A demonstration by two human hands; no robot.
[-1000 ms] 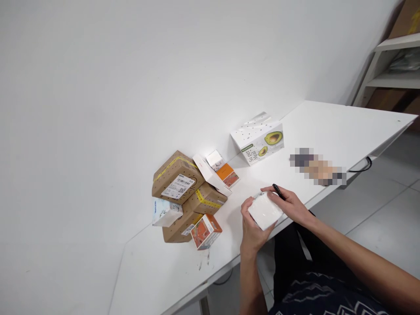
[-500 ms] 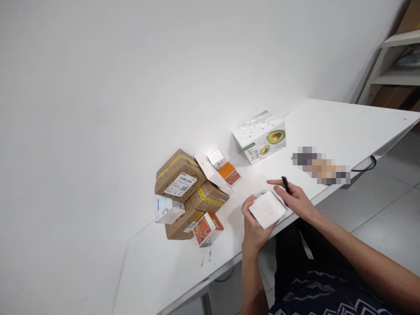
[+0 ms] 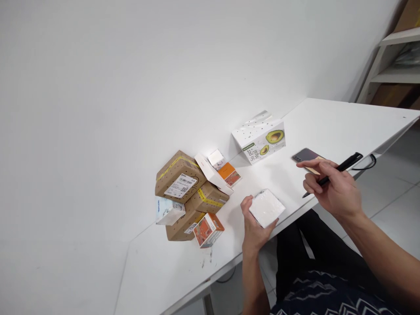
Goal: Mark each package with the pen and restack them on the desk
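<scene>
My left hand (image 3: 254,229) is closed round a white block-shaped package (image 3: 267,208), which looks like a wrapped pack of tissues, held near the table's front edge. Its top face is plain white, and its underside is hidden. To the right, my right hand (image 3: 337,188) grips a black pen (image 3: 341,168) between thumb and fingers, with the index finger stretched out to the left. The pen's tip points down and left, apart from the package. A phone (image 3: 305,155) lies on the table just beyond the right hand, which partly covers it.
Brown cardboard boxes (image 3: 180,179) are stacked against the wall at left, with an orange-printed box (image 3: 208,229) and a blue-white box (image 3: 169,211) beside them. A carton with avocado pictures (image 3: 264,142) stands at the back of the white table (image 3: 157,271). Shelves (image 3: 393,76) stand far right.
My right hand has left the package and moved right with the pen, now over the phone's near edge. My left hand still holds the package in about the same spot.
</scene>
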